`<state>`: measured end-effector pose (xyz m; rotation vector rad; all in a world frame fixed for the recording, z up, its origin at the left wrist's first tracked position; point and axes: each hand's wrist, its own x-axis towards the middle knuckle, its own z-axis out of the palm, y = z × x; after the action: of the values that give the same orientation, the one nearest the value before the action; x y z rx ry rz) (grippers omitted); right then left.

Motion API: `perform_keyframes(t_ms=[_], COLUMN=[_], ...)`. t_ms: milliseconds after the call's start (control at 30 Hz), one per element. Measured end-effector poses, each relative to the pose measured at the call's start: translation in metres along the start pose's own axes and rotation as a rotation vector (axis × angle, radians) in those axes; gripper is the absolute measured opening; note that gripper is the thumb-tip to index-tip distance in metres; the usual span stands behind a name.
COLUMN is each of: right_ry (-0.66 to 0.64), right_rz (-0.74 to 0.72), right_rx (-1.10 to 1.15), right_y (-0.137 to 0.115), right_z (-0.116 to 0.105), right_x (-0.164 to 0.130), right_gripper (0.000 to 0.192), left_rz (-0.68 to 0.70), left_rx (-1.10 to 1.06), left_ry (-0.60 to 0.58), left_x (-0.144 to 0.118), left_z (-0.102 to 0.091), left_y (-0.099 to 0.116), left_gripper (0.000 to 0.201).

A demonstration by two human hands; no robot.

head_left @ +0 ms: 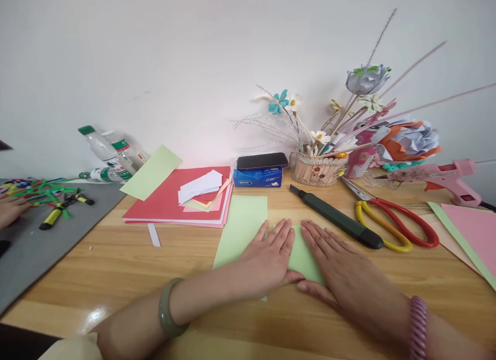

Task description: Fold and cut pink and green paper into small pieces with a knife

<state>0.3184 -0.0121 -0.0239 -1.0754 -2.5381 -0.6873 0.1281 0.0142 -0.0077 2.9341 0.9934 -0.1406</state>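
- White wall (186, 71) behind, wood-look table (116, 277) up front, plenty of craft stuff around.
- Main thing: the green paper (248, 220), on the table right in front of the person, partly hidden under both hands. Can't tell if it's one sheet folded over or two pieces overlapping.
- Left hand (269, 262) lies palm down on it, fingers stretched out, the outer one spread away from the rest. Not pinching anything that I can see.
- Right hand (341, 269) is palm down too, long fingers pressed together over the right part of the paper, thumb sticking out toward the other thumb. No visible pinch there either.
- Step in hand, my guess: flattening the paper, maybe setting a crease.
- Next move, imo, calls for one hand pinning the paper while the other runs firmly along the edge, so nothing skews.
- Cutter (337, 215) and scissors (406, 236) lie just past the right hand, glue gun (461, 179) further out.
- Red paper (155, 200) sits stacked beyond the left hand, white slips (201, 187) on top.
- Far left, someone else's hand (11, 210) shows above a grey mat (77, 241).
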Motion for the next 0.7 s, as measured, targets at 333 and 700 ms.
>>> perform_keyframes(t_ms=[333, 700], right_ry=[-0.003, -0.028], right_rz=[0.018, 0.111], right_rx=[-0.047, -0.078], right_y=[0.001, 0.000], right_z=[-0.006, -0.013], right_x=[-0.003, -0.021], right_gripper=[0.104, 0.093], left_rz=[-0.082, -0.070], left_rx=[0.011, -0.068], left_ry=[-0.040, -0.095], left_x=[-0.001, -0.003], left_z=[-0.005, -0.017], left_y=[0.003, -0.006], left_gripper=[0.081, 0.084])
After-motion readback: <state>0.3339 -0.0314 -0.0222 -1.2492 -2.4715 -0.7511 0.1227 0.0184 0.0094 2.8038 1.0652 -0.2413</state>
